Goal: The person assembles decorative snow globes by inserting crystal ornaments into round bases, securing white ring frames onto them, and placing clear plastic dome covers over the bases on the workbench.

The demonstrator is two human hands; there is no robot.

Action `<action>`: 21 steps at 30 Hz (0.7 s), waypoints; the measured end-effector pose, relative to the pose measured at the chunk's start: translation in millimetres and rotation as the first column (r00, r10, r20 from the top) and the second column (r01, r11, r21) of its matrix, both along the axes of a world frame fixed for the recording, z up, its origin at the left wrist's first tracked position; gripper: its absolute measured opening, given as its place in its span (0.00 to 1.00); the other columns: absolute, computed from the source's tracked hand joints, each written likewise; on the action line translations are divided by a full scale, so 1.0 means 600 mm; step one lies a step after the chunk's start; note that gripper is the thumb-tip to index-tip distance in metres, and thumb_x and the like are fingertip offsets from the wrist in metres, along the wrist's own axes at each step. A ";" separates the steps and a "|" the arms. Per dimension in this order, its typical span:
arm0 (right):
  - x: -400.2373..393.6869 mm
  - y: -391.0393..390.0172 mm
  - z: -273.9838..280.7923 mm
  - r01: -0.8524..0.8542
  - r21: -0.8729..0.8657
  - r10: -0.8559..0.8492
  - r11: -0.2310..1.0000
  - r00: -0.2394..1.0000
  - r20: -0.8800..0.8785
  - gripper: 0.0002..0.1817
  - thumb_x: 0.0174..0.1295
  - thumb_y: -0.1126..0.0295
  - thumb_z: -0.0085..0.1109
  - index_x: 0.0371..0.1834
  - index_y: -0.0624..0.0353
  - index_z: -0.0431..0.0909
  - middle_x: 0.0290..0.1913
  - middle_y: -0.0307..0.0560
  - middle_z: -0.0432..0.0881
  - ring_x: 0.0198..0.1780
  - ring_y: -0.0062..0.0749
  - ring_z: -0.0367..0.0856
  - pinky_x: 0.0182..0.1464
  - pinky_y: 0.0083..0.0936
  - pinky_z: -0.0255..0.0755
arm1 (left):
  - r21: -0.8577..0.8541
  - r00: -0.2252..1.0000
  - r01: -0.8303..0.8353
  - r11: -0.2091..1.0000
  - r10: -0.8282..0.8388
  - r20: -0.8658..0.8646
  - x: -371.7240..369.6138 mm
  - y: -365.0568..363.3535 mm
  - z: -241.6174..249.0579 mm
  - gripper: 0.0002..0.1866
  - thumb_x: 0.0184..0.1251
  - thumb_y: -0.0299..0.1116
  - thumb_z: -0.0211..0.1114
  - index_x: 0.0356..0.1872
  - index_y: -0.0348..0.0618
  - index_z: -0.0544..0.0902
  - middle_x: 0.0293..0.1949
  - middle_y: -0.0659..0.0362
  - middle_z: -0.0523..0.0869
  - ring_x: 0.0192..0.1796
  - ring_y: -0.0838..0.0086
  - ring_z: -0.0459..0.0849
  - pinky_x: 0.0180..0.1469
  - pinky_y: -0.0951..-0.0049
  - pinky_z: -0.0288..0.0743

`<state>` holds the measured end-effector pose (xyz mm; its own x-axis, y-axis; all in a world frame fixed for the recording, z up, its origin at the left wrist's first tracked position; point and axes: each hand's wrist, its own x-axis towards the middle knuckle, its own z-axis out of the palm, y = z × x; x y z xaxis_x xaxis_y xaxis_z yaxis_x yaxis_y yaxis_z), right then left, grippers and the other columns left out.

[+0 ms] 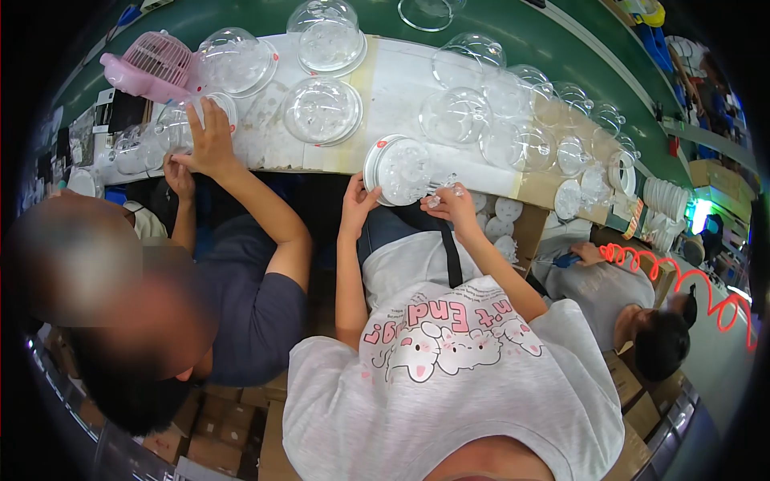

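long white work surface [401, 80] runs across the top of my feed, set against a green belt [529, 32] behind it, crowded with clear plastic domes. fisheye view, looking down over the wearer's grey printed t-shirt [449, 377].

left hand [355, 204]: fingers curled onto the lower left rim of a round white disc [399, 170], gripping it at the near edge of the bench, tilted up toward the camera. disc face looks bumpy; i can't make out the detail.

right hand [453, 200]: fingertips pinched closed around a small clear part [439, 192], just beside the disc's right edge. whether the part touches the disc i can't tell.

around them: a clear dome on a base [322, 111] sits up-left of the disc, another dome [455, 116] to the right, both near but apart from it. more domes [521, 144] trail off to the right along the bench. stack of white discs [667, 196] far right.

a co-worker in a dark shirt [257, 313] at the left has both hands up on a clear dome [180, 128] near a pink fan [148, 66]. another person [634, 313] is at the right, beside a coiled red hose [682, 280]. cardboard boxes [233, 425] below.
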<state>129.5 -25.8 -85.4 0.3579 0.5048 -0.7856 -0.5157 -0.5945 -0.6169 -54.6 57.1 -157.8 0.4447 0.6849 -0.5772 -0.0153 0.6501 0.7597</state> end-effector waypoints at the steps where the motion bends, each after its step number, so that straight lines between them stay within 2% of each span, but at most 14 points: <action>1: 0.000 0.000 -0.003 -0.023 0.008 0.023 1.000 0.999 0.024 0.11 0.56 0.71 0.49 0.39 0.66 0.65 0.32 0.58 0.81 0.30 0.38 0.84 0.33 0.24 0.78 | 0.001 1.000 0.008 1.000 -0.008 -0.011 -0.002 0.000 -0.001 0.24 0.60 0.31 0.63 0.58 0.44 0.68 0.48 0.58 0.77 0.47 0.75 0.78 0.44 0.73 0.77; 4: -0.003 0.002 -0.008 -0.113 0.039 0.108 0.993 0.988 0.111 0.12 0.57 0.70 0.49 0.38 0.68 0.64 0.29 0.57 0.81 0.27 0.37 0.83 0.30 0.22 0.78 | -0.003 0.997 0.040 0.999 -0.040 -0.072 -0.015 0.003 -0.012 0.23 0.59 0.30 0.64 0.56 0.41 0.69 0.46 0.58 0.77 0.43 0.76 0.79 0.41 0.74 0.79; 7: -0.010 0.006 -0.017 -0.216 0.024 0.205 0.976 0.949 0.238 0.12 0.58 0.70 0.50 0.38 0.68 0.64 0.26 0.56 0.81 0.26 0.36 0.83 0.31 0.24 0.77 | -0.029 0.988 0.065 0.997 -0.068 -0.138 -0.021 0.001 -0.019 0.22 0.61 0.30 0.63 0.56 0.41 0.70 0.47 0.56 0.76 0.44 0.73 0.80 0.42 0.70 0.80; 10: -0.015 0.019 -0.005 -0.364 -0.018 0.338 0.931 0.845 0.415 0.13 0.59 0.70 0.51 0.38 0.69 0.63 0.27 0.57 0.82 0.27 0.35 0.84 0.29 0.24 0.77 | 0.025 0.988 0.002 1.000 0.002 -0.155 -0.019 -0.007 -0.026 0.21 0.61 0.30 0.62 0.54 0.41 0.70 0.44 0.55 0.78 0.43 0.73 0.81 0.40 0.70 0.80; 13: -0.003 0.048 -0.003 -0.487 -0.067 0.417 0.871 0.660 0.625 0.13 0.58 0.70 0.52 0.38 0.69 0.64 0.24 0.57 0.82 0.27 0.37 0.84 0.29 0.26 0.76 | 0.027 0.986 -0.071 0.997 0.075 -0.149 0.000 -0.009 -0.046 0.19 0.61 0.31 0.62 0.52 0.40 0.71 0.40 0.55 0.79 0.42 0.72 0.82 0.39 0.71 0.80; 16: 0.013 0.079 -0.011 -0.501 -0.124 0.454 0.856 0.616 0.643 0.14 0.56 0.68 0.52 0.37 0.68 0.63 0.19 0.55 0.80 0.25 0.47 0.82 0.31 0.34 0.75 | -0.037 0.985 -0.023 0.999 0.016 -0.170 0.020 -0.007 -0.069 0.18 0.62 0.33 0.62 0.49 0.37 0.72 0.37 0.54 0.81 0.41 0.71 0.83 0.38 0.73 0.80; 17: 0.018 0.085 -0.011 -0.527 -0.143 0.472 0.837 0.567 0.675 0.14 0.55 0.68 0.52 0.35 0.68 0.63 0.18 0.56 0.79 0.25 0.48 0.82 0.31 0.34 0.75 | -0.039 0.979 0.023 0.999 -0.030 -0.200 0.022 -0.006 -0.076 0.18 0.62 0.36 0.62 0.48 0.35 0.72 0.36 0.53 0.81 0.39 0.70 0.83 0.38 0.74 0.79; 20: 0.021 0.094 -0.017 -0.557 -0.209 0.547 0.804 0.556 0.626 0.14 0.53 0.68 0.53 0.34 0.68 0.63 0.18 0.58 0.79 0.25 0.49 0.81 0.31 0.35 0.75 | -0.084 0.982 0.022 0.996 -0.038 -0.187 0.023 -0.005 -0.085 0.18 0.59 0.36 0.64 0.45 0.34 0.74 0.31 0.55 0.81 0.31 0.74 0.83 0.30 0.77 0.79; 21: 0.017 0.093 -0.026 -0.570 -0.267 0.576 0.777 0.473 0.667 0.14 0.53 0.68 0.53 0.34 0.68 0.63 0.17 0.58 0.78 0.25 0.50 0.81 0.31 0.36 0.75 | -0.102 0.979 0.044 0.994 -0.063 -0.195 0.021 -0.008 -0.089 0.18 0.59 0.36 0.64 0.45 0.34 0.74 0.31 0.54 0.81 0.30 0.73 0.83 0.30 0.77 0.79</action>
